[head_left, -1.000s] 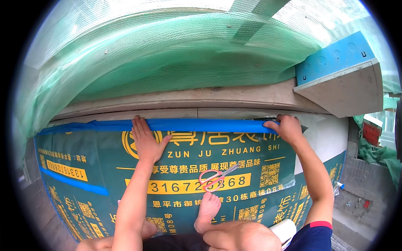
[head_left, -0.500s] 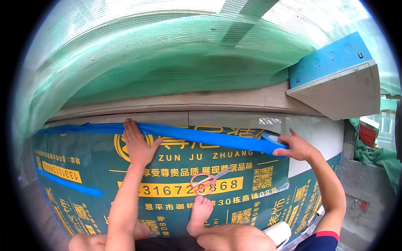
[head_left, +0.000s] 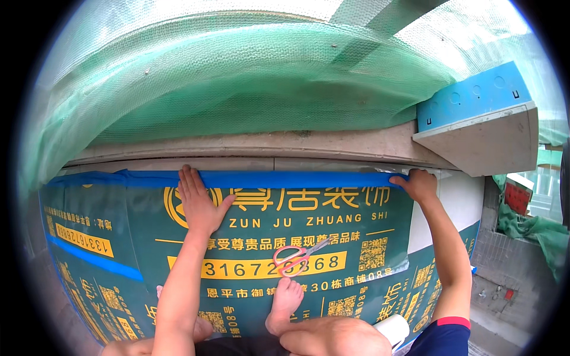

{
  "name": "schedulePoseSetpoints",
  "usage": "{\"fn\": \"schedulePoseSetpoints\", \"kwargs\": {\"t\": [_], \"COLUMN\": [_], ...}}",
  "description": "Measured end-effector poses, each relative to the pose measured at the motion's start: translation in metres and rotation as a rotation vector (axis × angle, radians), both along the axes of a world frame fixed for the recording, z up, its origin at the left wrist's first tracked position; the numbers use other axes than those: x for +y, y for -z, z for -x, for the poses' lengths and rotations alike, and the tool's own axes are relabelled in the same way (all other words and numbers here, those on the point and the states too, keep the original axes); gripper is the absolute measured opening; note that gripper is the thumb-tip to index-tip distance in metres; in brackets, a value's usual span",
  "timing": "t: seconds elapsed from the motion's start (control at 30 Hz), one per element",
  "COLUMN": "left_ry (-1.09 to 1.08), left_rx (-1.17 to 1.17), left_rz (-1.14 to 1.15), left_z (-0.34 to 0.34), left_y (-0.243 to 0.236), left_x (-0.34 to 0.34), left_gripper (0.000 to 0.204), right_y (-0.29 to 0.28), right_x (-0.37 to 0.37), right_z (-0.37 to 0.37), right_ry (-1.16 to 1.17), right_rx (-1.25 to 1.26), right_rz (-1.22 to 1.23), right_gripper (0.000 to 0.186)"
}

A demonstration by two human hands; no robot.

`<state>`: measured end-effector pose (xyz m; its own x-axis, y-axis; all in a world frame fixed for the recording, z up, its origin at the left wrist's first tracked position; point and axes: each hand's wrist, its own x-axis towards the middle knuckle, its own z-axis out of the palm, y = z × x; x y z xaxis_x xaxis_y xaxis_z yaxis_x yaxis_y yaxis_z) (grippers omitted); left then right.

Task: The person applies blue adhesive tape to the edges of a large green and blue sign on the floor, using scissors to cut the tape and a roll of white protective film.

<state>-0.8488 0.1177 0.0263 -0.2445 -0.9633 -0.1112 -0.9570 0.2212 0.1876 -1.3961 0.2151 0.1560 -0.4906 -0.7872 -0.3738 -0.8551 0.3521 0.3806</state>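
Note:
A long strip of blue tape runs along the far edge of a dark green printed floor-covering sheet. My left hand lies flat across the strip and the sheet, fingers spread. At the strip's right end my right hand is closed on the blue tape, its thumb lying over it; the roll is mostly hidden behind the fingers now. Scissors with pink-and-grey handles lie on the sheet between my arms, just beyond my bare foot. Another blue strip crosses the sheet at left.
A concrete ledge with green netting behind it bounds the far side. A box with a blue face juts out at far right. White floor tile shows beside the sheet. A white cylinder stands by my knee.
My right hand has moved slightly away from me and right, pulling the tape straight along the sheet's edge. The sheet's curled far edge now lies flat. My left hand stays.

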Motion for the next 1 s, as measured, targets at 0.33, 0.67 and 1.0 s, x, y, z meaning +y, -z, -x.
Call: {"fn": "schedulePoseSetpoints", "kwargs": {"t": [0.33,0.67,1.0], "left_ry": [-0.011,-0.043,-0.070], "left_rx": [-0.006,-0.013,-0.034], "left_rz": [0.009,-0.040,0.019], "left_z": [-0.004,0.003,0.042], "left_y": [0.004,-0.005,0.005], "left_x": [0.001,-0.001,0.019], "left_gripper": [0.121,0.122,0.111], "right_y": [0.031,0.059,0.052], "right_x": [-0.021,-0.022,-0.033], "right_z": [-0.018,-0.031,-0.053], "right_ry": [0.049,0.020,0.113], "right_rx": [0.110,0.274,0.226], "right_rz": [-0.026,0.019,-0.016], "right_gripper": [0.077,0.089,0.080]}}
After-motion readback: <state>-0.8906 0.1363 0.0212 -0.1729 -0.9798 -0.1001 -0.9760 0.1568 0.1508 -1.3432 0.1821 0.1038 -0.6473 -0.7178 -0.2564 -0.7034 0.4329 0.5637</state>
